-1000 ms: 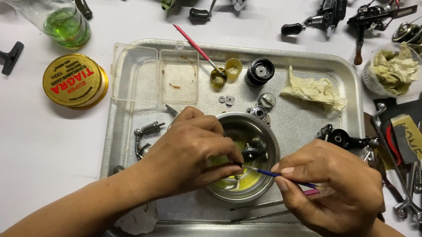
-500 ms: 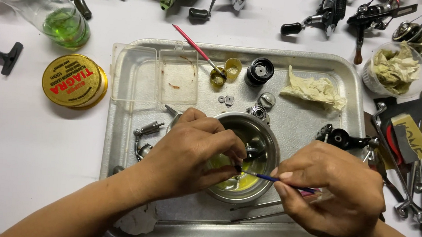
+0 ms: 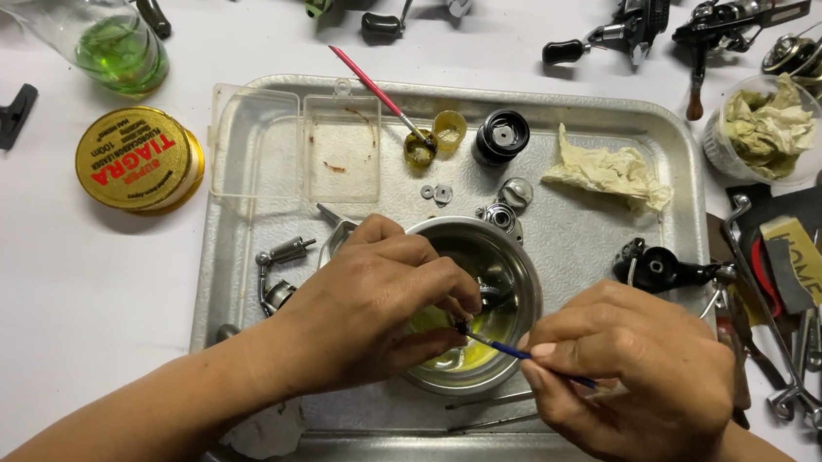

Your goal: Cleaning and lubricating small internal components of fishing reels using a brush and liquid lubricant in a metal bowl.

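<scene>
Pinch grip of left hand [image 3: 381,302] on a small part over the steel bowl [image 3: 515,273] at tray [image 3: 670,173] centre, right hand [image 3: 634,376] pinching blue brush [image 3: 509,350] at 3 o'clock; risk: oily part slips into yellow fluid, or brush pressure tips bowl.

Free room and obstacles around the metal tray [image 3: 231,276].
Open white tabletop [image 3: 53,310] lies left of the tray; the yellow spool tin [image 3: 138,159] and green-tinted bottle [image 3: 104,26] bound it above. Inside, the steel bowl [image 3: 511,268], clear plastic box [image 3: 296,144], crumpled rag [image 3: 611,173] and small metal parts [image 3: 280,275] crowd the floor. Tools [image 3: 785,319] block the right edge.
</scene>
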